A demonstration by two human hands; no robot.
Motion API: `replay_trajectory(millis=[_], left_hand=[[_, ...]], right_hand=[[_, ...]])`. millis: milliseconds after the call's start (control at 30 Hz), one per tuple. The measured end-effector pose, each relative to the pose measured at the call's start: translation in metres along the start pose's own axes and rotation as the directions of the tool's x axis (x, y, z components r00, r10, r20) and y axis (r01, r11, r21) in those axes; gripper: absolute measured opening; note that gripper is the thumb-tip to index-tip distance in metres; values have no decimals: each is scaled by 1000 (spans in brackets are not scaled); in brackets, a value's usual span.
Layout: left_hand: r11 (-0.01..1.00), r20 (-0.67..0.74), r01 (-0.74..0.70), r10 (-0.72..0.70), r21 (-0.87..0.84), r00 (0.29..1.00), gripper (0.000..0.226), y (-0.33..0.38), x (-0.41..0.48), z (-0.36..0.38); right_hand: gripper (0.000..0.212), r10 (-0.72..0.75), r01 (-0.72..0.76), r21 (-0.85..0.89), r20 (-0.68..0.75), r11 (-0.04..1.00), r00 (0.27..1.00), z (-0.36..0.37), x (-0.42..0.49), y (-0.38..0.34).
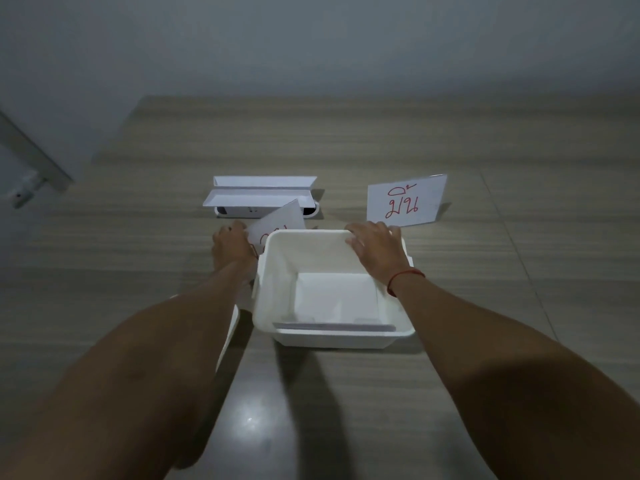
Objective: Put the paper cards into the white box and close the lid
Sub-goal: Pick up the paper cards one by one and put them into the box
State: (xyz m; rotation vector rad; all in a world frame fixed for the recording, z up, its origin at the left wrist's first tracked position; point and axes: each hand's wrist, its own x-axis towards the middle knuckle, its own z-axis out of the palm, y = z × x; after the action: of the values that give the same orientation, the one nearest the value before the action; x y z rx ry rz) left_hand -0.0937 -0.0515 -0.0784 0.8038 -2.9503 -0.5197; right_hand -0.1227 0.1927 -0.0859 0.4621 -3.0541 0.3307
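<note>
An open white box stands on the wooden floor in the middle of the view, with white paper lying flat on its bottom. My left hand is at the box's far left corner, shut on a paper card with red writing, held tilted behind the rim. My right hand rests on the box's far right rim, fingers spread over the edge. A second paper card with red writing is just beyond my right hand. The white lid lies left of the box, mostly hidden under my left forearm.
A white card stand with two slots sits on the floor behind the box. A grey wall runs along the back. A metal door frame is at the far left. Bare wooden floor lies on both sides.
</note>
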Motion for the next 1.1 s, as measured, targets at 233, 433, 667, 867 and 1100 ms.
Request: replay_trajectory(millis=[233, 433, 667, 867, 1100], left_hand=[[992, -212, -92, 107, 83, 971, 28, 7, -8, -45], [967, -518, -252, 238, 45, 821, 35, 37, -40, -88], [856, -539, -508, 471, 91, 698, 31, 66, -79, -77], [817, -420, -574, 544, 64, 727, 28, 56, -114, -22], [867, -12, -497, 497, -34, 868, 41, 25, -141, 8]], right_hand=[[60, 183, -187, 16, 126, 982, 975, -18, -27, 4], [71, 328, -418, 318, 300, 851, 896, -40, -57, 13], [75, 346, -460, 349, 344, 816, 873, -52, -76, 17], [74, 334, -460, 379, 354, 803, 874, -55, -78, 25], [64, 347, -464, 408, 330, 787, 878, -52, -78, 24]])
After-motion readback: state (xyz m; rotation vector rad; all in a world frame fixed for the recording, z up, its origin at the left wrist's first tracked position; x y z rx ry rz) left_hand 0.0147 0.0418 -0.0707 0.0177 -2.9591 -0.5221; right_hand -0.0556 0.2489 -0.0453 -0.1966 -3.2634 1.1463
